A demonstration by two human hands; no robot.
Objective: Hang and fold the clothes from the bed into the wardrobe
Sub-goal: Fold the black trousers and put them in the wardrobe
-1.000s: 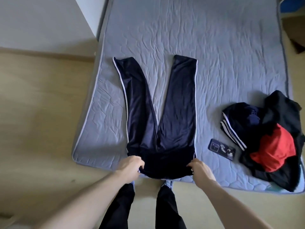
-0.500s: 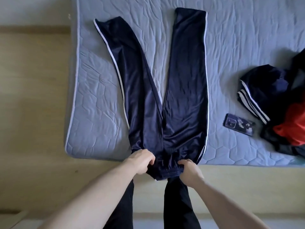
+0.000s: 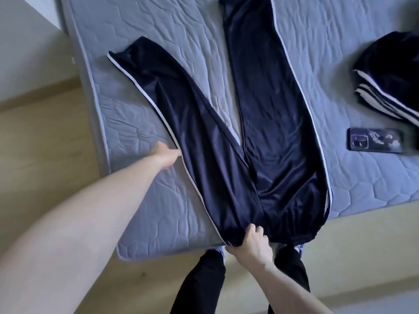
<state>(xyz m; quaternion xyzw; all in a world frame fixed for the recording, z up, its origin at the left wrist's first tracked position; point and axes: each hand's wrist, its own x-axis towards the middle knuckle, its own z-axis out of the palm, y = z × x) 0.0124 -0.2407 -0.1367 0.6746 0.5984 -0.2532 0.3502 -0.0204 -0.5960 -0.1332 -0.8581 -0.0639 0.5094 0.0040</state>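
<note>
Dark navy track trousers with white side stripes lie spread flat on the grey quilted mattress, legs pointing away from me in a V. My right hand grips the waistband at its left end, at the mattress's near edge. My left hand reaches out to the outer striped edge of the left trouser leg, about halfway up, its fingers hidden under the fabric edge. The wardrobe is out of view.
A dark phone lies on the mattress right of the trousers. A dark garment with white stripes sits at the right edge. Wooden floor surrounds the mattress; my dark-trousered legs stand at its near edge.
My left hand let go of the waistband and moved up to the left leg's outer edge. My right hand shifted left along the waistband. The view moved closer.
</note>
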